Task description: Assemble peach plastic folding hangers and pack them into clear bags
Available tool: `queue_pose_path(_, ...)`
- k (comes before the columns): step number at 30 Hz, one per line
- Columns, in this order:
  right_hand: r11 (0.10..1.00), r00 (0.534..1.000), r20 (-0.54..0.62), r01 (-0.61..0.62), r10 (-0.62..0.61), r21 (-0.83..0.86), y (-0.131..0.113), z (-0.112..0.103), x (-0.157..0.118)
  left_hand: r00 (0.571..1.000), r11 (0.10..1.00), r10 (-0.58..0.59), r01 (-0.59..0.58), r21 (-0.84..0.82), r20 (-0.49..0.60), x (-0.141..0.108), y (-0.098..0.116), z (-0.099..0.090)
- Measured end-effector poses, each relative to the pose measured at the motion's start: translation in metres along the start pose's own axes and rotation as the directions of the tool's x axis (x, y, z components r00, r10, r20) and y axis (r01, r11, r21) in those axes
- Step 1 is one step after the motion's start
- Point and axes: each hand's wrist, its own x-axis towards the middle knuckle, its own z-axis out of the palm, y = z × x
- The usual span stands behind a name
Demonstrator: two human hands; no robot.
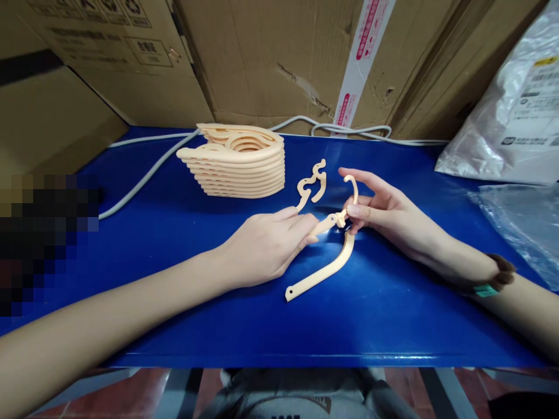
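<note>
Cream plastic hanger parts lie around both hands on the blue table. My left hand [273,244] is closed around a flat cream arm piece [324,225], whose end shows at the fingertips. A hook piece [354,189] is pinched between the thumb and fingers of my right hand [384,209], its curved top pointing up. The hook's base meets the end of the arm piece. Below them a curved cream arm [323,273] with a hole at its lower end reaches up to my right fingers. Past my left fingers sits a wavy cream piece [315,179], partly hidden.
A neat stack of cream hanger pieces [242,169] stands at the back left. A grey cable [151,174] runs along the rear of the blue table [196,331]. Cardboard boxes [271,64] rise behind, and a plastic package [506,116] lies at the back right.
</note>
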Motion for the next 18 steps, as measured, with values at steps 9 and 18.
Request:
queue_pose_path(9,0.989,0.998,-0.031,0.044,-0.048,-0.140,-0.004,0.003,-0.004,0.992,0.968,0.119,-0.106,0.226,-0.045,0.006,0.001,-0.008)
queue_pose_path(18,0.934,0.996,-0.032,0.066,-0.083,-0.351,-0.012,0.000,-0.007,0.996,0.963,0.083,-0.087,0.257,0.024,0.006,0.001,-0.010)
